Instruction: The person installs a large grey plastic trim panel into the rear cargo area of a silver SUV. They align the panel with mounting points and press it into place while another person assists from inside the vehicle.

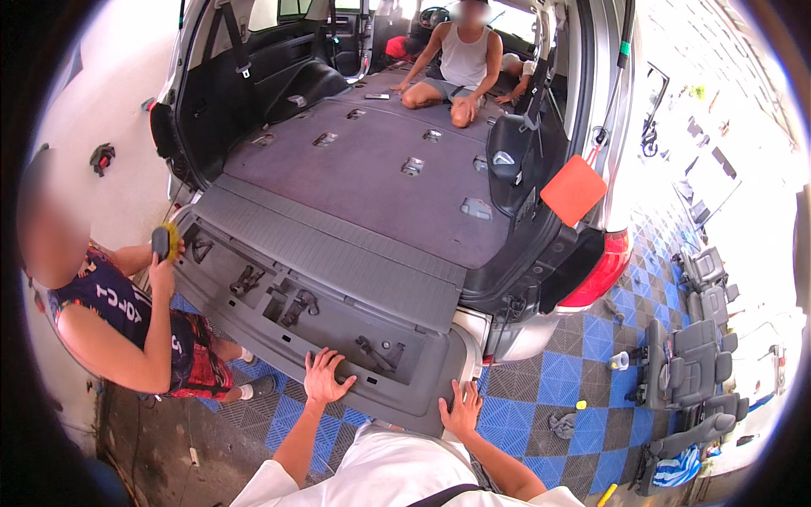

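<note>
My left hand (325, 378) lies flat with spread fingers on the near edge of a grey plastic trim panel (338, 279) laid across the open rear of a silver car. Close to the panel's near right corner, my right hand (461, 410) also rests open on it. The panel's underside faces up, showing black latches and brackets (296, 304). Beyond it stretches the stripped grey cargo floor (380, 177) with several recessed mounts.
A person crouches at the left, holding a yellow and black brush (164, 242) at the panel's far end. Another person sits inside the car (460, 63). Removed grey seats (697, 363) stand at right on blue and grey floor tiles (557, 380). An orange tag (574, 189) hangs by the tailgate strut.
</note>
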`<state>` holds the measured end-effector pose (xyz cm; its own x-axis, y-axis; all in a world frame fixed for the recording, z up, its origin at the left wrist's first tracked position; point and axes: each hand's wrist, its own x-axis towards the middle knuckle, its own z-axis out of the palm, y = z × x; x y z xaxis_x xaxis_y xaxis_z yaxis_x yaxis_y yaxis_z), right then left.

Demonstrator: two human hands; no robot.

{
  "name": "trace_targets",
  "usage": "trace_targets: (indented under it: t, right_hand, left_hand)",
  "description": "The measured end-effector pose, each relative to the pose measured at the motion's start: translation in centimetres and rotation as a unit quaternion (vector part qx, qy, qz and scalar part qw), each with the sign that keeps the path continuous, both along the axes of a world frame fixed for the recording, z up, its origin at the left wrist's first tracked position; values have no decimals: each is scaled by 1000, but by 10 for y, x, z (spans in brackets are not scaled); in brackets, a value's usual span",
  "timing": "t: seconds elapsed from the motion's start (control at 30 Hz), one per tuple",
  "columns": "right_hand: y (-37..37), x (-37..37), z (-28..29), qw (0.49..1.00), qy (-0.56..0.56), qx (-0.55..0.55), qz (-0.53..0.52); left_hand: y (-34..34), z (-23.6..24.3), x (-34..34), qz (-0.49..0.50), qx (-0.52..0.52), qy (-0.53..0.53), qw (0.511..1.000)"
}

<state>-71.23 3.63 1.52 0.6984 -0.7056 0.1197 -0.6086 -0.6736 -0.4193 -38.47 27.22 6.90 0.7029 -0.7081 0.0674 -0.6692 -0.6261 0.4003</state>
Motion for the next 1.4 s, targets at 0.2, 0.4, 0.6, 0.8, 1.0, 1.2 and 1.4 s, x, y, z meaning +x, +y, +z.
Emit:
trace_targets:
  t: [0.2,0.4,0.6,0.8,1.0,1.2,1.4]
  right_hand:
    - [-1,2,3,1000,-1,-7,2]
    - [-4,6,2,1000,-3,-9,3]
    - [-2,-1,3,1000,-7,-5,2]
    - [-1,-1,0,1000,-13,-9,-2]
    - [3,-3,-1,1000,-19,-13,-12]
    - [0,-4,-1,999,-32,4,-14]
    - [4,-7,2,999,-46,-4,-11]
  left_hand:
    - [-2,1,2,1,11,6,1000]
    - [-5,-1,5,1,3,-1,1000]
    - [-2,-1,-3,-1,16,-2,1000]
    - [-2,-2,-3,0,5,-4,1000]
    - [-1,-5,-4,8,6,0,1000]
    - [0,-6,-4,6,7,-1,1000]
    - [3,-7,-4,7,-1,-22,1000]
